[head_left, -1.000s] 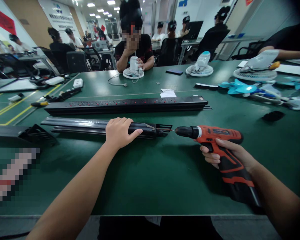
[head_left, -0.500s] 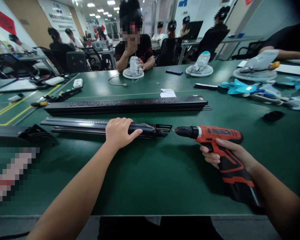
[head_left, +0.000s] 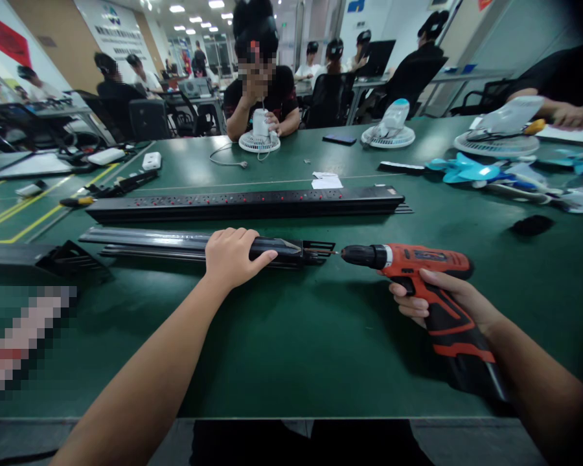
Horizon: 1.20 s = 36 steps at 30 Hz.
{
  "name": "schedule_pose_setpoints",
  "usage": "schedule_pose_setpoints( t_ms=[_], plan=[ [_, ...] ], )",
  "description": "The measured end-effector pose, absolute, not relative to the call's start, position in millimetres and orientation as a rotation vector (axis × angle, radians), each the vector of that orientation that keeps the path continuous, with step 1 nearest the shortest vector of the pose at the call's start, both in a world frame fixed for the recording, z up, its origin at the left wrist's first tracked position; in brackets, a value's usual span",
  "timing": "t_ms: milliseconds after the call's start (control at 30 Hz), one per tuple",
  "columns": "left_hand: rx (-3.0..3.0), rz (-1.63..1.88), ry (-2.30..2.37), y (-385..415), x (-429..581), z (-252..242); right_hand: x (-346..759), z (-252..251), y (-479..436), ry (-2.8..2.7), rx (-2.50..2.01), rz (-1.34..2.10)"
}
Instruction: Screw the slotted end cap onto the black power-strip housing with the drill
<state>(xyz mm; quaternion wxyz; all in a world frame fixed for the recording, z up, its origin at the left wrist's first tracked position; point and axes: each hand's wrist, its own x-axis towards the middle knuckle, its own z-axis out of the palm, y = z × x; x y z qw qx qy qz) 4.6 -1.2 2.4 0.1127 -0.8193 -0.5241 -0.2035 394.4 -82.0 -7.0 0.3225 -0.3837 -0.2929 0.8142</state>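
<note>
My left hand (head_left: 230, 259) is wrapped over a long black metal rail (head_left: 146, 238) lying on the green table, thumb pointing toward its right end. In my right hand (head_left: 447, 294) is a red and black cordless drill (head_left: 427, 259), held by its handle and pointing left. Its long bit (head_left: 320, 252) reaches to the slotted bracket (head_left: 315, 254) at the rail's right end; exactly where the tip sits is hard to make out. Just behind lies a long black power strip (head_left: 243, 204) with a row of sockets and red dots.
Another dark rail (head_left: 19, 259) lies at the left. A yellow-handled screwdriver (head_left: 78, 202), white paper (head_left: 326, 180), blue fan blades (head_left: 466, 169) and fan bases (head_left: 388, 134) are farther back. Across the table a person (head_left: 262, 90) holds a small white fan (head_left: 260, 133).
My hands, the drill and the rail look the same. At the far right, another person's hand has come further into view over the table.
</note>
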Motion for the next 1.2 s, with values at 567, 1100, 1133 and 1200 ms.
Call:
schedule_pose_setpoints(
  t_ms=[567, 1100, 1133, 1200],
  plan=[
    [-2.425, -0.616, -1.552, -1.1, 4.7, 2.7, 394.0, -6.6, -82.0, -0.713, -0.969, 2.181],
    [-2.408, -0.604, -1.554, -0.9, 4.9, 2.2, 393.1, -6.0, -82.3, -0.688, -0.983, 2.129],
    [-2.41, -0.606, -1.556, -1.0, 4.9, 2.2, 393.1, -5.8, -82.4, -0.693, -0.982, 2.138],
    [-2.414, -0.609, -1.557, -1.0, 4.9, 2.2, 392.7, -5.1, -82.5, -0.71, -0.985, 2.154]
  ],
)
